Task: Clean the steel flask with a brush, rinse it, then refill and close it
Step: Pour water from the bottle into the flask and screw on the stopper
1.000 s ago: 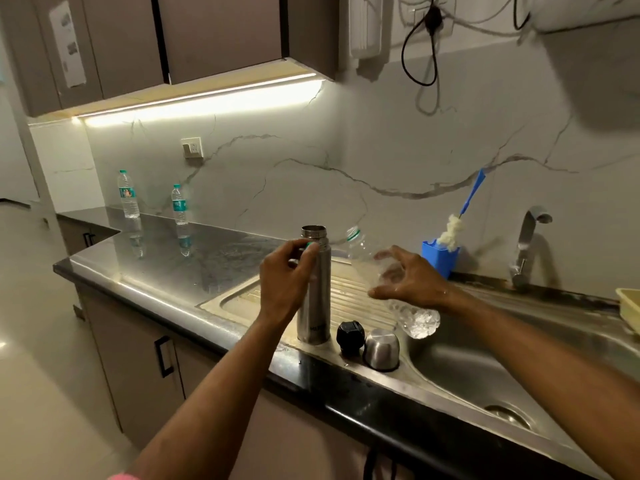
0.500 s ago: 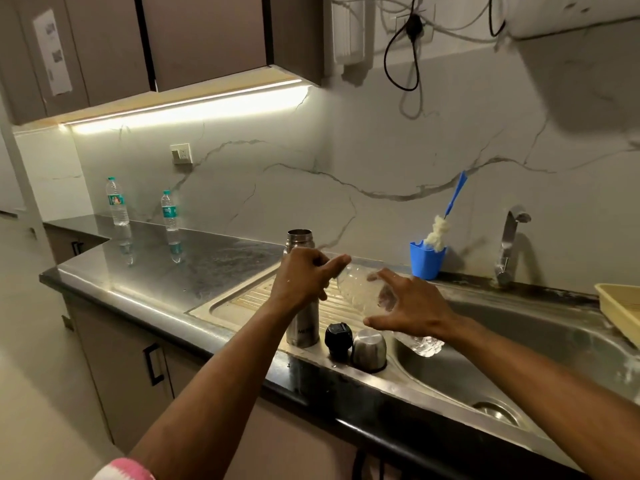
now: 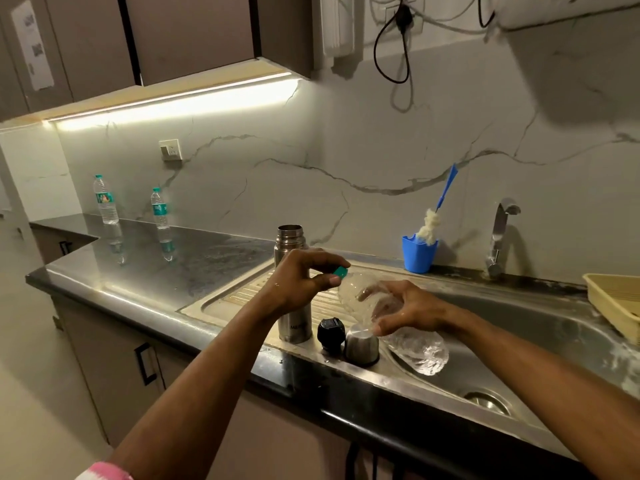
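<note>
The steel flask [image 3: 291,249] stands upright and uncapped on the sink's drainboard [image 3: 242,296]. Its black stopper [image 3: 331,333] and steel cup lid [image 3: 361,344] sit beside it near the front edge. My right hand [image 3: 407,308] grips a clear plastic water bottle [image 3: 419,348], tilted with its neck toward the flask. My left hand [image 3: 304,280] is in front of the flask and pinches the bottle's green cap [image 3: 341,271] at the neck. The blue-handled brush [image 3: 437,213] stands in a blue cup [image 3: 418,253] by the wall.
The sink basin [image 3: 519,341] lies to the right, with a tap [image 3: 500,233] behind it and a yellow tray [image 3: 616,303] at the far right. Two water bottles [image 3: 105,199] [image 3: 160,209] stand on the dark counter at the left. A black cable hangs above.
My left hand left the flask's neck and came to the plastic bottle's green cap. The right hand lowered the bottle and tilted its neck toward the left hand.
</note>
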